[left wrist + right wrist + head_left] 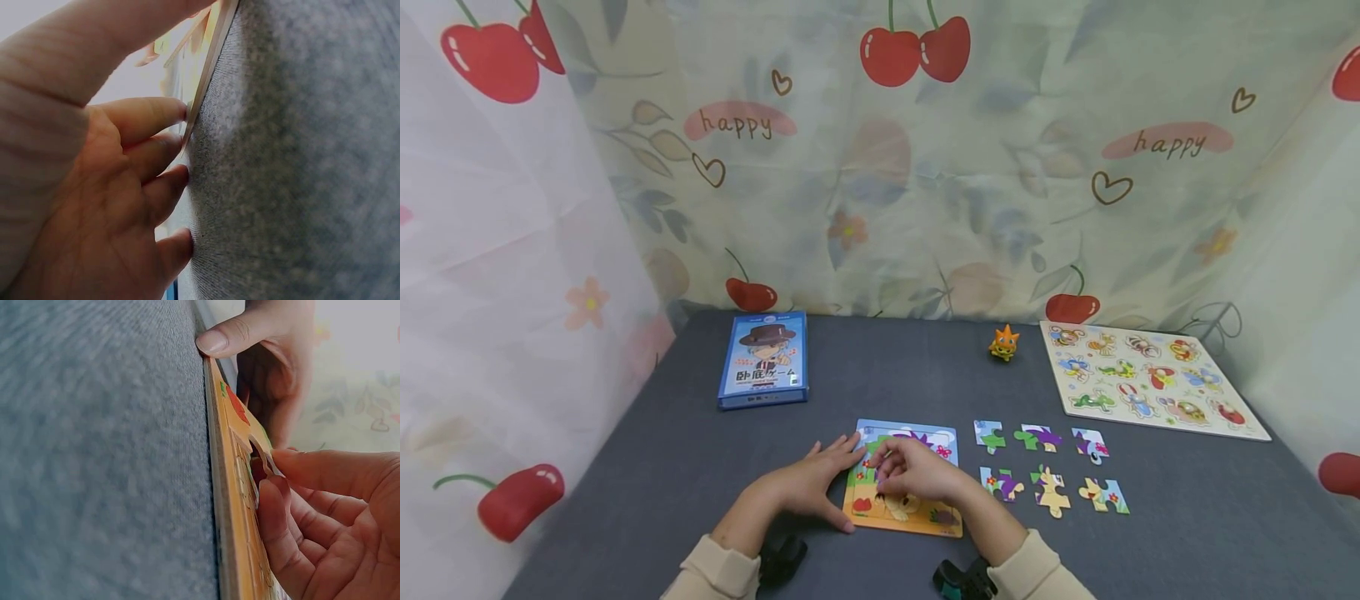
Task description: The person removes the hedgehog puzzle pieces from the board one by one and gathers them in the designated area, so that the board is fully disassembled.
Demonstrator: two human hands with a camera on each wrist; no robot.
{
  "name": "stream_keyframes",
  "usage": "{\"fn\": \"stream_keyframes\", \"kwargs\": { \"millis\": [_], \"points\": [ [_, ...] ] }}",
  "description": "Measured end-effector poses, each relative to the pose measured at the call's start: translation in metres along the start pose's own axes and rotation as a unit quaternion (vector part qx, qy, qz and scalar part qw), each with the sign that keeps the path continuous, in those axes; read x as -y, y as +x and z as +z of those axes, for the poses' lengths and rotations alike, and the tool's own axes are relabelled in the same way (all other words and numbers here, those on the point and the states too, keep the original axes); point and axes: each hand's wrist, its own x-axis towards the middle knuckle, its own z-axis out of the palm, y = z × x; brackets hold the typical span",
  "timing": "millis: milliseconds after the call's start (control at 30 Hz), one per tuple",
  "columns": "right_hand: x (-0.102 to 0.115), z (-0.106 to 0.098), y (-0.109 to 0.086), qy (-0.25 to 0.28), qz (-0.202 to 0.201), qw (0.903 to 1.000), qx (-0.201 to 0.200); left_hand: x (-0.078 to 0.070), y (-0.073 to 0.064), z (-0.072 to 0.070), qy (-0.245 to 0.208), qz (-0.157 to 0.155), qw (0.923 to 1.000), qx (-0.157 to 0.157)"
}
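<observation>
A jigsaw puzzle board (906, 527) with an orange and blue border lies at the front middle of the table. My left hand (808, 482) rests at its left side, fingers spread, thumb at the lower left corner. In the left wrist view the fingertips (178, 111) touch the board's edge. Over the board's left part, my right hand (921, 473) pinches a jigsaw piece between thumb and forefinger. The right wrist view shows that piece (255, 432) tilted up from the board; how much of it sits in the frame I cannot tell.
Several loose jigsaw pieces (1053, 492) lie in two rows right of the board. Farther back stand a blue card-game box (765, 358), a small orange spiky figurine (1003, 342) and a wooden insect puzzle board (1157, 379). A printed curtain (925, 208) encloses the table.
</observation>
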Motion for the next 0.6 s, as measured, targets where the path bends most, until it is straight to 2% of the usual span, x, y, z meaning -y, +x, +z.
{"fn": "stream_keyframes", "kwargs": {
  "millis": [600],
  "points": [
    [0.0030,0.0005,-0.0010,0.007,-0.003,0.9998,-0.016,0.0013,0.0011,0.0003,0.001,-0.005,1.0000,0.002]
  ]
}}
